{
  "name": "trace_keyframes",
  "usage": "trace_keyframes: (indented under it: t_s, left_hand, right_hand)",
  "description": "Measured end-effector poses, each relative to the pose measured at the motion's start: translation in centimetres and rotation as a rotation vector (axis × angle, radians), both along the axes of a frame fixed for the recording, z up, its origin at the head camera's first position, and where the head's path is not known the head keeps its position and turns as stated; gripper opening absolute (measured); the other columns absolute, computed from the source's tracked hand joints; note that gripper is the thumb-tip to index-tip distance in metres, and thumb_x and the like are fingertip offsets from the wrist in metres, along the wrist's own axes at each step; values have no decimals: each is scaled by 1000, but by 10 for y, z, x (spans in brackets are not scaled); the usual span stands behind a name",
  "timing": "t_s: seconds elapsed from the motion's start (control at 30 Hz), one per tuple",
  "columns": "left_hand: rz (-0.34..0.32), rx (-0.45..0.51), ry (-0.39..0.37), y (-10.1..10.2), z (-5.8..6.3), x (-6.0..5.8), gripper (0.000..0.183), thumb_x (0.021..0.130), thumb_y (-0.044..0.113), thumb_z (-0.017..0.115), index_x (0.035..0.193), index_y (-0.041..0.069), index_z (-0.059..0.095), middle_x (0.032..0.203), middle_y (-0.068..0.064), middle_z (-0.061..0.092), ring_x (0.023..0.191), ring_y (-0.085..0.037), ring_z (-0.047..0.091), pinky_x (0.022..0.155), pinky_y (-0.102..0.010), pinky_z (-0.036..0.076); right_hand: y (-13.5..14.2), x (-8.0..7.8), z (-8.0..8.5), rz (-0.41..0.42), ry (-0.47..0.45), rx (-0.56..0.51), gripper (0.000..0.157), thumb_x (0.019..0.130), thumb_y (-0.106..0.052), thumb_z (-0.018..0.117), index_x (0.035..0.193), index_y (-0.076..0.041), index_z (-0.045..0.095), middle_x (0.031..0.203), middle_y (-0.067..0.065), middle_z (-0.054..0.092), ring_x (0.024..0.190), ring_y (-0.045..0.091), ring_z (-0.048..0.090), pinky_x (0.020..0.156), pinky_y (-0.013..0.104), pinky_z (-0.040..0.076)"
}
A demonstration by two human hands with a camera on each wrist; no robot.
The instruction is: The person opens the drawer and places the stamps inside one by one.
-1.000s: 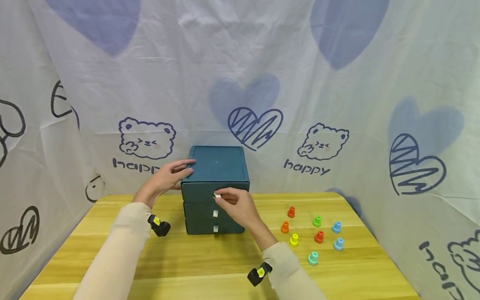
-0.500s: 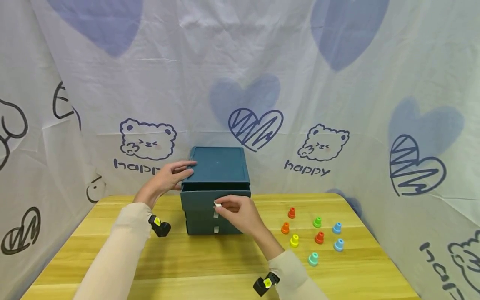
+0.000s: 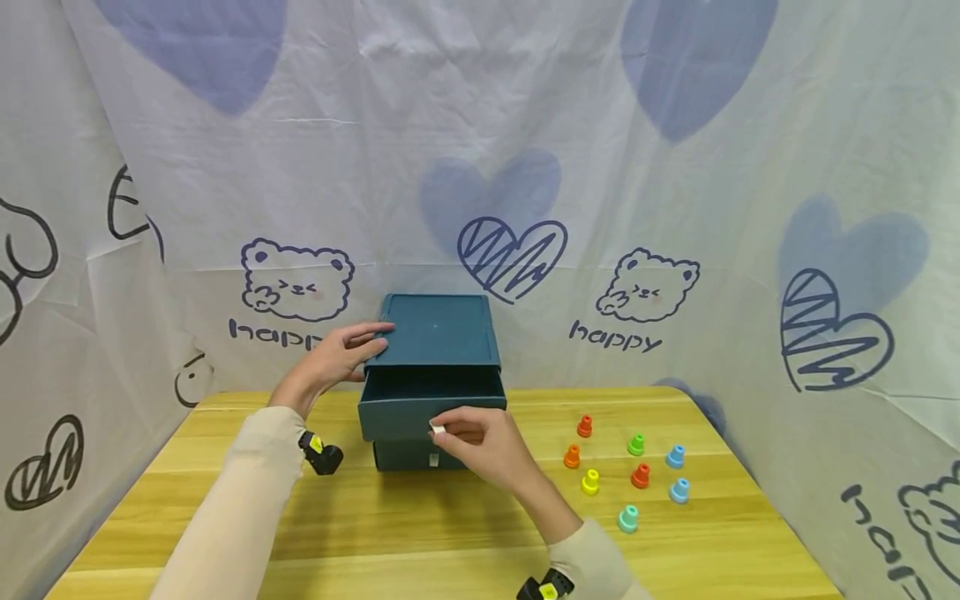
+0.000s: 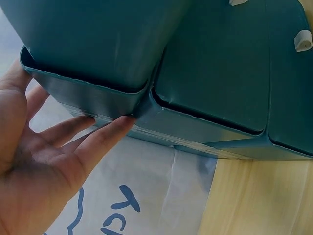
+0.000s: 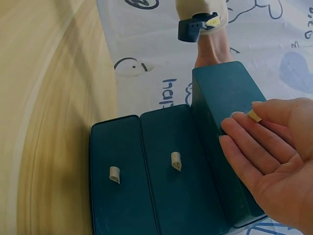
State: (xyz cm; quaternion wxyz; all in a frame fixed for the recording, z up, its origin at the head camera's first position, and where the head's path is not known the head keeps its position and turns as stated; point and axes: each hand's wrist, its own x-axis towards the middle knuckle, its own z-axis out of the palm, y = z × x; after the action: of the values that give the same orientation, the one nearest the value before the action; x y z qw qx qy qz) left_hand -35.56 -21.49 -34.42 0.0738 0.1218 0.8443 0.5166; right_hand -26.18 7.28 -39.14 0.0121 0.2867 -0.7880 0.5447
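A dark teal cabinet [image 3: 437, 329] with three stacked drawers stands on the table. Its top drawer [image 3: 393, 419] is pulled well out, and the bare inside bottom shows partly in the head view. My right hand [image 3: 491, 446] pinches the white pull tab [image 5: 254, 116] on that drawer between thumb and forefinger. Against the cabinet's left side and top edge rests my left hand [image 3: 330, 362], its extended fingers [image 4: 105, 139] touching the side wall. The middle drawer [image 5: 178, 171] and bottom drawer [image 5: 117, 196] are closed, each with a white tab.
Several small coloured stepped pegs, among them a yellow one [image 3: 590, 482] and a teal one [image 3: 628, 519], stand on the wooden table [image 3: 360, 533] to the right. A printed white cloth [image 3: 405, 192] hangs behind and at both sides.
The top drawer has slid out towards me from its closed position, with my right hand drawing back on its tab. My left hand has kept its place on the cabinet.
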Motion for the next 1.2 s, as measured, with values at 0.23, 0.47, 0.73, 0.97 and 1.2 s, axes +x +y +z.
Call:
trace_keyframes:
  t_s: [0.23,0.47,0.73,0.97,1.2]
  left_hand:
    - [1,2,-2,0,-1,-1,57,106,45,54,159,28,41,170,-14,29,154,-43,33,116,-63,43]
    - [1,-9,2,0,0,0,57,107,46,54,160,28,40,170,-15,29,153,-43,33,117,-63,43]
    - [-4,-2,-3,-1,-1,0,57,107,45,53,160,28,40,171,-14,27,154,-43,32,117,-63,41]
    - [-4,2,-6,-1,-1,0,57,107,46,53,160,29,40,171,-14,27,154,-42,32,118,-64,40]
    - [0,-4,-6,-1,-1,0,57,106,47,53,159,30,40,170,-14,28,154,-42,33,118,-63,41]
  right_hand:
    - [3,12,-2,27,14,-8,21,98,-17,72,116,-8,77,108,14,80,94,27,79,81,21,63]
    - [4,23,-3,27,40,-9,21,98,-16,72,116,-8,77,104,11,81,86,11,78,78,21,63]
    - [4,30,-6,-12,30,7,20,97,-16,73,116,-11,78,107,5,81,86,10,77,78,19,62]
    - [2,33,-6,-21,66,0,20,97,-15,73,115,-11,79,107,4,81,89,18,78,80,20,62]
    - [2,37,-5,-22,72,23,18,96,-15,73,114,-12,79,108,3,81,88,11,78,80,21,63]
